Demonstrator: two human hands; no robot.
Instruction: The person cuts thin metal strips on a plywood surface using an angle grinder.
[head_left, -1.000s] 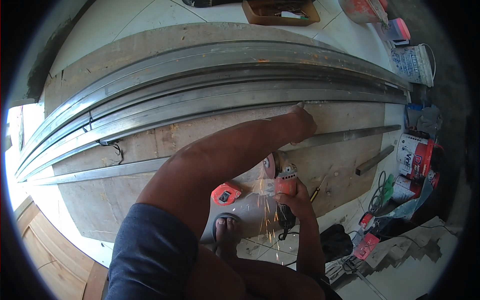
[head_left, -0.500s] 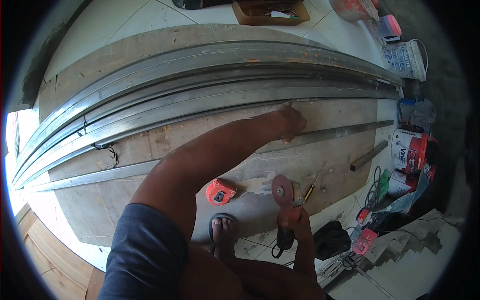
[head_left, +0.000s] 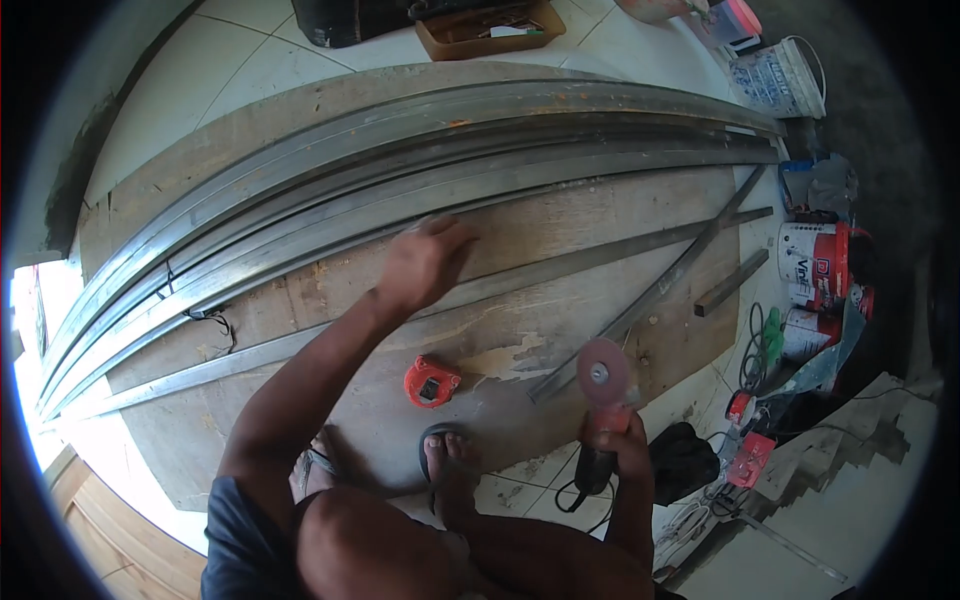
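Note:
My right hand (head_left: pixel 630 447) grips an angle grinder (head_left: pixel 602 425), its reddish disc (head_left: pixel 602 372) facing up and a cable trailing below. My left hand (head_left: pixel 428 262) hovers over the plywood board (head_left: pixel 480 420), near the long metal tubes (head_left: pixel 480 165); its fingers are loosely bent, a little blurred, with nothing seen in them. A single metal bar (head_left: pixel 655 290) lies diagonally across another long bar (head_left: pixel 560 260). Between my left arm and the grinder sits a red tape measure (head_left: pixel 432 382).
A short metal piece (head_left: pixel 731 284) rests at the board's right. Paint buckets (head_left: pixel 812 265), a white pail (head_left: pixel 778 80) and coiled cable (head_left: pixel 752 365) line the right side. At the back stands a tool tray (head_left: pixel 492 32). My sandalled foot (head_left: pixel 450 455) is on the board's near edge.
My left hand has moved left and nearer, away from the tubes. A metal bar now lies diagonally on the right. The grinder has shifted slightly right.

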